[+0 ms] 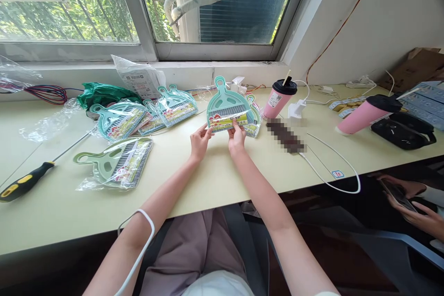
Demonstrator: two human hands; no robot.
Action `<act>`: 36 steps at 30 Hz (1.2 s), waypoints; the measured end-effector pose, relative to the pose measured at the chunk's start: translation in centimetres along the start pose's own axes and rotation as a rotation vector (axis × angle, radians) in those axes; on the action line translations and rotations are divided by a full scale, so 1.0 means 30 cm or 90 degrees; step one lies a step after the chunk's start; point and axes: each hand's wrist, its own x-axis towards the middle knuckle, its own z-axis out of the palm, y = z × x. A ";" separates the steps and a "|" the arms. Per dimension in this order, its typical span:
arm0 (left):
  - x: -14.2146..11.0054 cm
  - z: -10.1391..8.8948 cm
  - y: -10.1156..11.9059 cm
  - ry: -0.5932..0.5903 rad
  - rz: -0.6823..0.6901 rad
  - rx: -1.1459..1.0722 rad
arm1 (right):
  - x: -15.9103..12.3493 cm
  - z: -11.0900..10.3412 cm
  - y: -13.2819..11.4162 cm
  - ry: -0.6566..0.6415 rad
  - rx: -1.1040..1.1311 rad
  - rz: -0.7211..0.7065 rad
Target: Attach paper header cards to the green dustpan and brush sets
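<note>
Head view: we hold a teal dustpan-and-brush set [227, 107] upright at the middle of the desk [215, 180], both hands on its label.

Our left hand [200, 141] and right hand [237, 138] each have their grip closed on the lower edge of the set, fingertips pinching the paper label band from either side. It looks light and stiff, thin plastic that should not flex much; the label is the soft part, so the rim beside it seems the safer hold. Just behind it leans another set [255, 118]. To the left lie more sets in clear bags [120, 163], slippery by the look, with a screwdriver [26, 182] nearer left. To the right stands a pink lidded cup [279, 97] with a straw; a second pink cup [367, 113] lies tipped. We cannot see what either holds.
</note>
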 end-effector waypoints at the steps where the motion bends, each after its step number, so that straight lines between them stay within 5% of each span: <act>1: 0.005 -0.002 -0.002 0.007 -0.011 -0.013 | 0.000 0.000 0.000 -0.006 -0.008 -0.001; 9: 0.045 -0.014 -0.030 -0.034 0.015 -0.117 | -0.012 0.008 0.018 -0.041 0.000 0.045; 31: 0.023 0.002 -0.044 -0.057 0.011 -0.058 | 0.016 -0.020 0.016 0.033 -0.011 0.117; 36: 0.028 0.000 -0.048 -0.043 0.023 -0.053 | 0.020 -0.017 0.007 -0.019 -0.018 0.124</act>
